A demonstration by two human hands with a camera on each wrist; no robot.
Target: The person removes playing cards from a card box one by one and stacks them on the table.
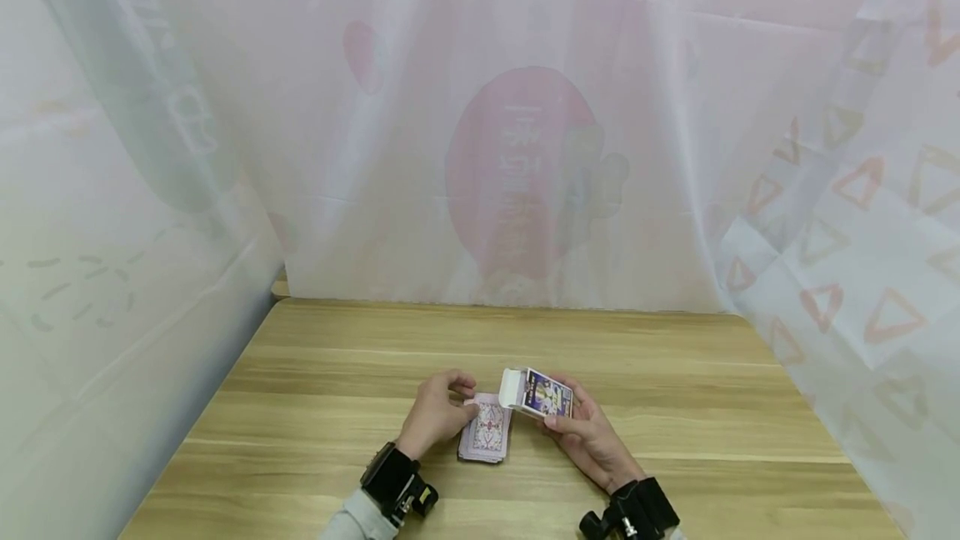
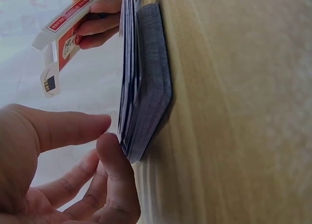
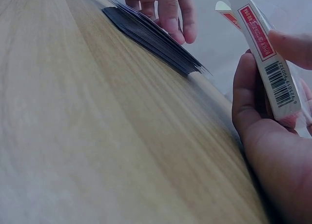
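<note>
The left hand (image 1: 435,415) rests curled fingertips on the card stack (image 1: 486,432) lying on the wooden table (image 1: 675,407). Just beyond, the right hand (image 1: 588,436) grips the card box (image 1: 538,392) (flap open) above the stack's far end.

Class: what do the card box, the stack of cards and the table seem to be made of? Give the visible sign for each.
Card box: thin printed cardboard, likely glossy; its flap folds open.
Stack of cards: coated paper, seemingly; thin layered edges, printed backs.
Table: wood or wood-look laminate; pale grain lines, smooth surface.
</note>
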